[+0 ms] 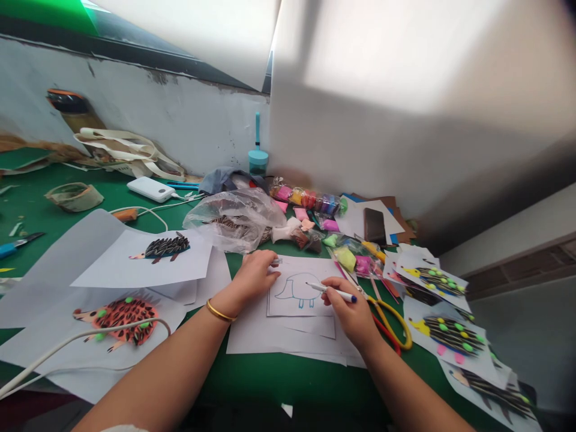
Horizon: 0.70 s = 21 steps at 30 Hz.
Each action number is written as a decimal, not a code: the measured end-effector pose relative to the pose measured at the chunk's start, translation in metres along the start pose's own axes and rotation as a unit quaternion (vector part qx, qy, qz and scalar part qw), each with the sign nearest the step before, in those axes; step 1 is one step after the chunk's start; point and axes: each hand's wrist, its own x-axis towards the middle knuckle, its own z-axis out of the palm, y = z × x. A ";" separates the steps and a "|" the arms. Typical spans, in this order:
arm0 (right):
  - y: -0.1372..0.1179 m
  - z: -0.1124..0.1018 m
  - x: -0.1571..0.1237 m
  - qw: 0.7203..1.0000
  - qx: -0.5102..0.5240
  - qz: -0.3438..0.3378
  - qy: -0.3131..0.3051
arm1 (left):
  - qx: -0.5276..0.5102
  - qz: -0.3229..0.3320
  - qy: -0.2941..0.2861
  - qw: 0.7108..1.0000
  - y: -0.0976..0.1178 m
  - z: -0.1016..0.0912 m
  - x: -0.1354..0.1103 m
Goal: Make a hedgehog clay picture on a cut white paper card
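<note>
Blue outline on white paper makes up the drawing (307,288), a rounded body with a pointed shape at its 9 o'clock side and two short legs at 6 o'clock; its sheet (279,309) lies on other white sheets on the green table (288,384), straight ahead of the person. Take that drawing as the centre of the dial, with 12 o'clock toward the wall. At 3 o'clock the right hand (348,306) grasps a white marker (335,293) with a dark blue end, its tip pointing at 9 o'clock over the body of the drawing; whether the tip touches the paper I cannot tell. At 10 o'clock the left hand (255,276) rests at the sheet's edge, a small pale object (276,261) by its fingertips; whether it grips that object I cannot tell. A gold bracelet (220,311) circles the left wrist. Scissors with yellow and red handles (396,327) lie at 4 o'clock, just beside the right hand. Toward 9 o'clock lies a red hedgehog picture (128,321), and toward 10 a dark one (167,246). At 11 o'clock sits a clear plastic bag (238,216), at 12 the coloured clay packs (306,198), at 2 a dark phone (374,227), and between 3 and 4 more hedgehog pictures (450,336)
</note>
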 end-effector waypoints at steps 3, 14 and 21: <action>-0.003 0.013 0.011 0.999 -0.002 0.008 -0.040 | 0.000 -0.001 -0.016 1.000 0.001 0.000 0.000; 0.006 0.037 0.023 0.998 -0.048 -0.019 -0.044 | 0.011 0.004 -0.047 0.999 0.002 0.002 -0.001; 0.009 0.038 0.024 0.997 -0.060 -0.025 -0.049 | 0.006 -0.006 -0.052 0.999 0.003 0.002 -0.001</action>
